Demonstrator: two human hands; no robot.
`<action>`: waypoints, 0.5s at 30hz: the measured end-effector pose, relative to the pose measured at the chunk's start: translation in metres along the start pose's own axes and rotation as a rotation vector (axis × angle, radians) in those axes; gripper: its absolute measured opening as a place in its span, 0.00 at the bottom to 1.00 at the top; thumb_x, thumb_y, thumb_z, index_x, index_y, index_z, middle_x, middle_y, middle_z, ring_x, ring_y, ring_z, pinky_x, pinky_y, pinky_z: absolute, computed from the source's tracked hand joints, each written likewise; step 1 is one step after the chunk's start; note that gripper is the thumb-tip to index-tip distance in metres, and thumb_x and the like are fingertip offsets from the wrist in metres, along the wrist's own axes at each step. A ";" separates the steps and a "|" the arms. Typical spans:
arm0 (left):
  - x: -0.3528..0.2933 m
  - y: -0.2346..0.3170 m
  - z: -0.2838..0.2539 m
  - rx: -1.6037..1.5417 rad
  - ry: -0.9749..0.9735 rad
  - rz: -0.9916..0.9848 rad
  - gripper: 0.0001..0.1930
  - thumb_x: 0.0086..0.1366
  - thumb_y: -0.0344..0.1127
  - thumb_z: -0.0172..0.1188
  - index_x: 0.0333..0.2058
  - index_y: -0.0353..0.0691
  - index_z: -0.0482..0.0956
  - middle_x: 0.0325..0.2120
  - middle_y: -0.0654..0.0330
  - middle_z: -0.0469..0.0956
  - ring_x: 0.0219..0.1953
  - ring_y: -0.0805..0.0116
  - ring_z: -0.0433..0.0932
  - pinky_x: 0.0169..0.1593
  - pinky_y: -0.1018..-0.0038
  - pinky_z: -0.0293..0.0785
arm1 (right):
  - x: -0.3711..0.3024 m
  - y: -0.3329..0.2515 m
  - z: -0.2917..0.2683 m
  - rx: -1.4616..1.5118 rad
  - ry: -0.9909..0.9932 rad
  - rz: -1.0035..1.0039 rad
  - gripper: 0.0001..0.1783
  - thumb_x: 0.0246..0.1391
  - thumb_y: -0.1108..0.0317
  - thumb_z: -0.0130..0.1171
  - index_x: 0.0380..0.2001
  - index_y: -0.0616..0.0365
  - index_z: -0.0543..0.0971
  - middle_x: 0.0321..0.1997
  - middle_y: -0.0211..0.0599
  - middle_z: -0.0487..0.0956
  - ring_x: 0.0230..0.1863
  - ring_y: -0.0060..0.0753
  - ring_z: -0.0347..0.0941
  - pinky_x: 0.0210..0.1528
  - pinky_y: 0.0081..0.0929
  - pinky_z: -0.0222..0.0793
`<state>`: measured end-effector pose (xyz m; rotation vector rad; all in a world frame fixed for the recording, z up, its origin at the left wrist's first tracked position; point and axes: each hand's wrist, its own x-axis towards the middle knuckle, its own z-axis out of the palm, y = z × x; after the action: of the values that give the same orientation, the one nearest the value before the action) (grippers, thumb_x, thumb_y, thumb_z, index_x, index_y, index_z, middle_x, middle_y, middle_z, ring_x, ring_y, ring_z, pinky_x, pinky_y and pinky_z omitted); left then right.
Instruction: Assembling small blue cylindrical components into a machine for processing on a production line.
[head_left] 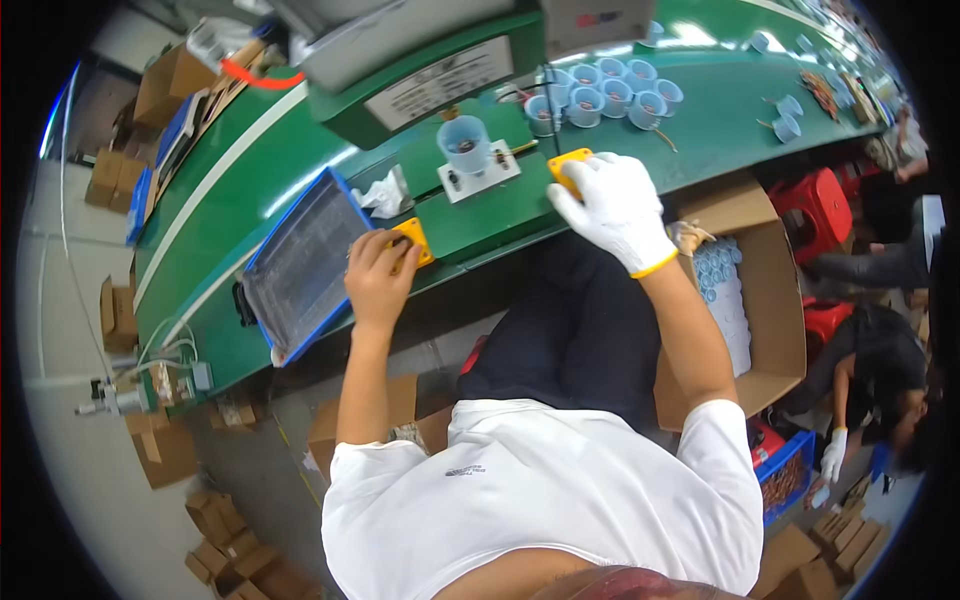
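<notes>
My bare left hand rests on a yellow box at the table's near edge, its fingers bent but apart. On the right, my right hand, in a white glove, lies over a second yellow box with thumb and fingers apart. What the fingertips touch on either box is hidden. Between the hands, a translucent blue cup stands upright on a pale metal fixture plate, with something small and dark inside it. A green-and-grey machine overhangs the cup.
Several blue cups stand behind my right hand. A blue-rimmed tray and a crumpled white wrapper lie on the left. An open carton with stacked cups stands by my right side. Further right, a co-worker bends low.
</notes>
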<state>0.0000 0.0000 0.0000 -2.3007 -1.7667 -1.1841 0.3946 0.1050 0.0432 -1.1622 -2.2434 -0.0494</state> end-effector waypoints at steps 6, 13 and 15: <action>0.002 -0.062 -0.010 -0.044 0.007 -0.167 0.09 0.73 0.31 0.71 0.46 0.32 0.92 0.48 0.48 0.88 0.52 0.48 0.87 0.58 0.58 0.82 | 0.006 -0.003 0.004 0.136 0.099 -0.017 0.10 0.54 0.65 0.68 0.38 0.56 0.86 0.30 0.46 0.84 0.33 0.54 0.83 0.39 0.49 0.81; 0.006 -0.126 -0.020 0.300 -0.174 -0.195 0.12 0.72 0.32 0.69 0.50 0.32 0.89 0.53 0.48 0.86 0.57 0.44 0.83 0.63 0.56 0.77 | -0.006 0.003 0.006 0.149 0.154 0.041 0.11 0.57 0.63 0.68 0.41 0.55 0.87 0.34 0.40 0.86 0.39 0.49 0.85 0.44 0.47 0.81; 0.004 -0.127 -0.019 0.199 -0.201 -0.279 0.11 0.72 0.31 0.69 0.48 0.31 0.89 0.52 0.48 0.86 0.55 0.44 0.84 0.62 0.56 0.77 | -0.005 0.005 0.010 0.173 0.154 0.055 0.10 0.58 0.62 0.67 0.39 0.54 0.88 0.35 0.40 0.86 0.40 0.48 0.85 0.44 0.47 0.82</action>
<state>-0.1159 0.0413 -0.0381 -2.1782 -2.2198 -0.7768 0.3963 0.1073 0.0312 -1.0880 -2.0369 0.0727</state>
